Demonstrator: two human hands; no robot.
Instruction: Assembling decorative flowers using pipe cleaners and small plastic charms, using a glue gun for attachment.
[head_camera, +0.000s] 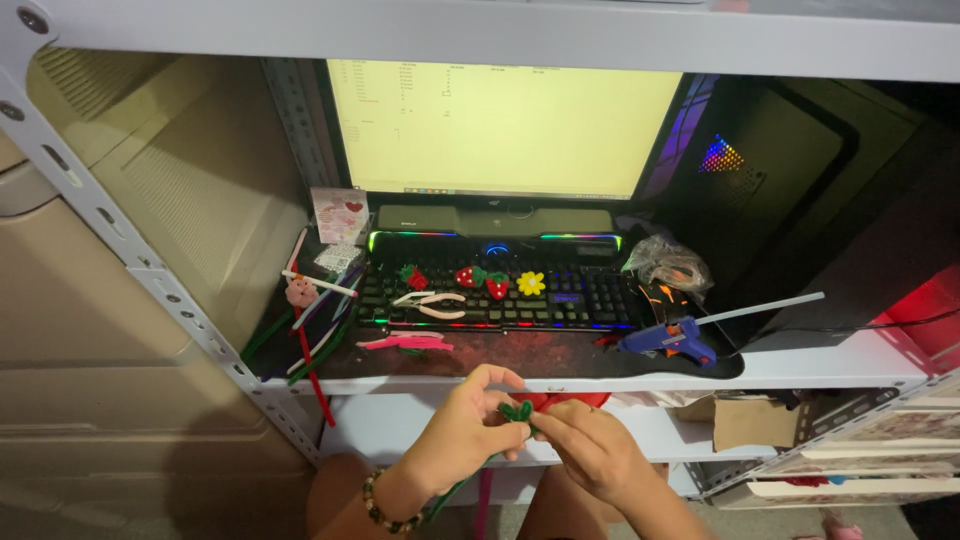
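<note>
- the left hand (470, 425) and right hand (585, 445) meet below the front edge of the surface (800, 365), fingers pinched closed on a small green pipe cleaner piece (517, 410) held between them.
- a beaded bracelet (385, 508) circles the left wrist.
- on the surface, a lit keyboard (580, 295) carries pliers (432, 303), red strawberry shapes (483, 280) and a yellow flower (531, 283).
- a blue glue gun (672, 338) lies right of the keyboard; loose pipe cleaners (315, 335) lie at its left.

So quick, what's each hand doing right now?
Left hand: closed, pinching the green pipe cleaner.
Right hand: closed, pinching the same pipe cleaner.
</note>
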